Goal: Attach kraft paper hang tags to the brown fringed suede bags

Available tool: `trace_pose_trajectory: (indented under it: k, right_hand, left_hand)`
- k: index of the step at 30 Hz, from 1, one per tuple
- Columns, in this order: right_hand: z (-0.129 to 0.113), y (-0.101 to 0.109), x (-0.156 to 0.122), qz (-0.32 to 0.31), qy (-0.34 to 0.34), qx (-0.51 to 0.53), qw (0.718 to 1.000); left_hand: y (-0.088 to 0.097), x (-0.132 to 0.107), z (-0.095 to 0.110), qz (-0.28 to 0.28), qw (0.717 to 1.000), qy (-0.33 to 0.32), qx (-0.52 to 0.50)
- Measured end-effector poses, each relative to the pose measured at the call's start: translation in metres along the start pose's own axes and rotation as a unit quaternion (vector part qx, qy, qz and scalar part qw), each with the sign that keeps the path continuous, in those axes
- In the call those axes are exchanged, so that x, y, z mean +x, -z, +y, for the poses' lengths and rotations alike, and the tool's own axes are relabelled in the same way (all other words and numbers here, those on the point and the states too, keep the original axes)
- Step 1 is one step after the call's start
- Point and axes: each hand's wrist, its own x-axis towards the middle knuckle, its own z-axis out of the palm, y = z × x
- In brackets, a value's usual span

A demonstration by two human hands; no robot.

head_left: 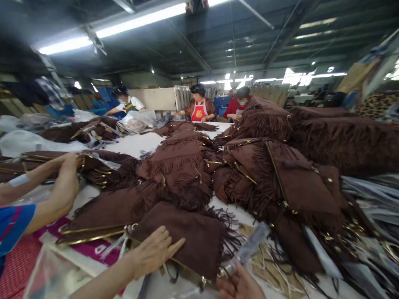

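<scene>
A brown fringed bag [193,236] with a gold zip lies flat on the table in front of me. My left hand [156,251] rests on top of it near the zipped edge, thumb spread away from the bent fingers. At the bag's near right corner, beside a gold clasp [205,281], my right hand [238,284] has its fingers closed around the lower end of a strap in clear plastic [254,245]. The lower part of this hand is cut off by the frame. Another brown bag [106,211] with a gold zip lies just beyond my left hand.
Piles of fringed brown bags [177,153] cover the middle and right [305,182]. At left, a co-worker's hands [70,162] touch stacked bags. Tan pieces with white cords [271,265] and plastic-wrapped straps [374,199] lie at right. Several people, including one in a red apron [198,112], stand across the table.
</scene>
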Motion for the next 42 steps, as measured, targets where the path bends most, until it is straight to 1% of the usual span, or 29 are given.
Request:
trace_pose_trajectory:
  k: [1, 3, 6, 7, 9, 11, 14, 16, 18, 21, 24, 27, 29, 30, 31, 34, 36, 37, 39, 42]
  right_hand:
    - [0.004, 0.0, 0.0, -0.01, -0.011, 0.027, 1.0]
    - [0.011, -0.001, -0.003, -0.016, -0.002, 0.046, 0.999]
    - [0.017, -0.005, -0.009, -0.03, 0.005, 0.038, 0.999]
    - [0.017, -0.007, -0.01, -0.029, 0.014, 0.009, 0.999]
    - [0.017, -0.011, -0.01, -0.009, 0.054, -0.097, 0.994]
    - [0.016, -0.015, -0.006, 0.02, 0.104, -0.21, 0.972]
    - [0.012, -0.018, 0.002, 0.042, 0.16, -0.312, 0.935]
    - [0.008, -0.018, 0.004, 0.061, 0.193, -0.385, 0.9]
    - [0.003, -0.015, 0.001, 0.092, 0.238, -0.459, 0.851]
    - [-0.01, -0.003, -0.009, 0.142, 0.298, -0.548, 0.769]
    - [-0.034, 0.017, -0.014, 0.191, 0.312, -0.61, 0.703]
    - [-0.065, 0.032, -0.006, 0.212, 0.312, -0.656, 0.654]
    - [-0.084, 0.035, 0.005, 0.207, 0.313, -0.681, 0.629]
    - [-0.092, 0.034, 0.012, 0.203, 0.312, -0.693, 0.618]
    - [-0.098, 0.032, 0.019, 0.198, 0.309, -0.704, 0.608]
    - [-0.111, 0.024, 0.037, 0.183, 0.287, -0.73, 0.593]
    - [-0.117, 0.019, 0.046, 0.177, 0.267, -0.736, 0.597]
    - [-0.121, 0.017, 0.049, 0.174, 0.257, -0.735, 0.603]
    - [-0.128, 0.017, 0.052, 0.165, 0.245, -0.724, 0.623]
    - [-0.141, 0.018, 0.048, 0.149, 0.258, -0.677, 0.673]
  left_hand:
    - [-0.012, -0.003, 0.005, -0.005, 1.0, 0.007, 0.005]
    - [-0.024, -0.009, 0.006, 0.003, 1.0, 0.022, 0.01]
    - [-0.026, -0.015, 0.001, 0.023, 0.999, 0.041, 0.006]
    - [-0.027, -0.017, 0.001, 0.024, 0.998, 0.049, 0.005]
    - [-0.031, -0.02, 0.003, 0.017, 0.997, 0.07, 0.0]
    - [-0.039, -0.023, 0.009, 0.011, 0.995, 0.094, -0.012]
    - [-0.052, -0.025, 0.018, 0.017, 0.991, 0.127, -0.035]
    - [-0.057, -0.023, 0.022, 0.019, 0.989, 0.14, -0.035]
    - [-0.056, -0.02, 0.024, 0.007, 0.988, 0.15, -0.025]
    - [-0.045, -0.017, 0.026, -0.03, 0.987, 0.157, -0.028]
    - [-0.029, -0.015, 0.027, -0.062, 0.982, 0.173, -0.051]
    - [-0.009, -0.012, 0.028, -0.108, 0.972, 0.197, -0.063]
    - [0.004, -0.01, 0.031, -0.138, 0.964, 0.214, -0.074]
    - [0.009, -0.01, 0.033, -0.143, 0.961, 0.223, -0.083]
    - [0.014, -0.011, 0.035, -0.136, 0.958, 0.232, -0.094]
    - [0.02, -0.017, 0.043, -0.081, 0.957, 0.246, -0.131]
    - [0.018, -0.024, 0.048, -0.063, 0.952, 0.26, -0.147]
    - [0.017, -0.028, 0.05, -0.063, 0.949, 0.269, -0.154]
    - [0.016, -0.035, 0.053, -0.058, 0.941, 0.285, -0.173]
    - [0.019, -0.041, 0.056, -0.044, 0.931, 0.291, -0.215]
